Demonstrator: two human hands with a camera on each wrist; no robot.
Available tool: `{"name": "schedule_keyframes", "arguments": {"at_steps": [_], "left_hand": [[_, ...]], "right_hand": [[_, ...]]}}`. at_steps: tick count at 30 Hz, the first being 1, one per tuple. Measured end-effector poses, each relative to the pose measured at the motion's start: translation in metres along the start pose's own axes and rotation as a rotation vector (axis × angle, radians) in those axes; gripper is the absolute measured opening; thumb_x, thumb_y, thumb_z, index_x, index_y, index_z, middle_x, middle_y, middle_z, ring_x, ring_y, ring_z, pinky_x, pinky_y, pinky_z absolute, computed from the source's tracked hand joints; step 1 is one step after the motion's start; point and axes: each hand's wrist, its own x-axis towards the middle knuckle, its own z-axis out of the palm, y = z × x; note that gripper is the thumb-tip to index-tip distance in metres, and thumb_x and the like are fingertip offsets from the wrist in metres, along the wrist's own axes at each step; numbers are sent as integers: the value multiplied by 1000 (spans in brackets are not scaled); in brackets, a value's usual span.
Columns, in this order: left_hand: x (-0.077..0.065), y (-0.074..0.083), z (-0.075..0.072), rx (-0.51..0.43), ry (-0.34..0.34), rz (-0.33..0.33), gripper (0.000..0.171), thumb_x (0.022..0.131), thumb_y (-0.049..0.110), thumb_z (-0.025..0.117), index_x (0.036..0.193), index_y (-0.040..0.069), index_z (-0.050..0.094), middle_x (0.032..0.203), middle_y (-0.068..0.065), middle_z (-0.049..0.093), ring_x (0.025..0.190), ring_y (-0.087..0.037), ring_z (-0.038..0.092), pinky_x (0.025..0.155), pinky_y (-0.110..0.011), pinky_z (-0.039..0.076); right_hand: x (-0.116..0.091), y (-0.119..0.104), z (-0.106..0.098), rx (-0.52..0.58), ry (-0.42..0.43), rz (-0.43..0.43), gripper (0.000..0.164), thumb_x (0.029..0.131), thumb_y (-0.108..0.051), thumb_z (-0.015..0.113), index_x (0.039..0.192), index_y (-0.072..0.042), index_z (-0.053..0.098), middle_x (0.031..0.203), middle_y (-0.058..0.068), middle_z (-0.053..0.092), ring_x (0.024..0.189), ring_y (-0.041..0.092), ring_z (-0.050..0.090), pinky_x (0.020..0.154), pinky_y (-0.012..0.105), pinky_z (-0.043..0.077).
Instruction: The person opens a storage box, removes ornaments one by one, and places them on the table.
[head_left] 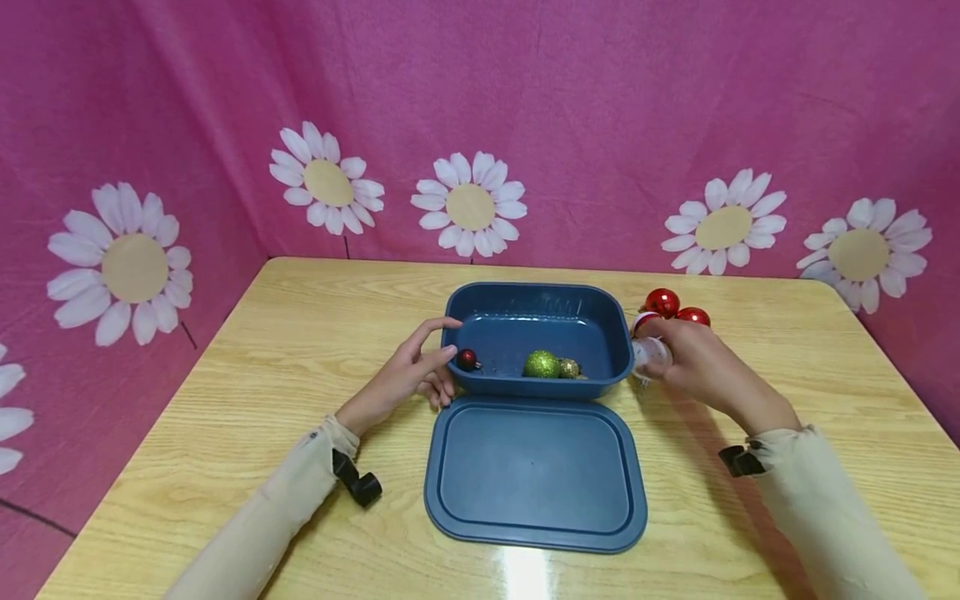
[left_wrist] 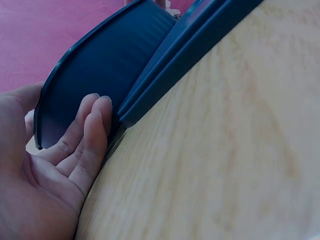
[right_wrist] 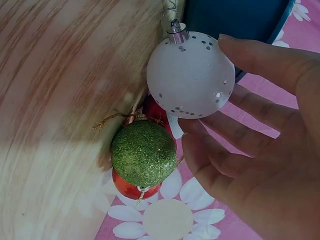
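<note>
At the left end of a dark blue plastic box (head_left: pixel 517 333), my left hand (head_left: pixel 408 367) grips the rim. Its thumb and index finger reach over the edge, with the other fingers against the outer wall. Inside the box lie a small red bauble (head_left: pixel 467 359), a glittery green bauble (head_left: pixel 541 364) and a small gold bauble (head_left: pixel 569 367). My right hand (head_left: pixel 701 362) holds a frosted white bauble (right_wrist: pixel 190 75) with silver dots between thumb and fingers, just outside the box's right end. Beyond it, the right wrist view shows another glittery green bauble (right_wrist: pixel 144 152).
A flat dark blue lid (head_left: pixel 532 467) lies on the wooden table (head_left: pixel 315 333) in front of the box. Shiny red baubles (head_left: pixel 662 302) rest behind my right hand. A pink cloth (head_left: pixel 570 125) with daisies hangs around the table's back and sides.
</note>
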Motion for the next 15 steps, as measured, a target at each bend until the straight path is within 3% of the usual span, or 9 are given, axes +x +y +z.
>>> {"name": "schedule_keyframes", "arguments": {"at_steps": [8,15], "left_hand": [[-1,1,0,7,7,-10,45,106,35,49,148,30,36,79,-22,66,62,-25,65,56,-36,58],[-2,3,1,7,8,-11,45,106,34,49,149,29,35,79,-22,66,62,-25,65,56,-36,58]], "right_hand": [[-2,-2,-7,-19,-1,-7,40,81,-5,80,119,0,67,111,16,69,94,30,61,81,50,54],[-4,-3,-12,-8,39,-36,33,86,-7,76,117,-1,68,114,18,69,102,38,63,86,57,53]]}}
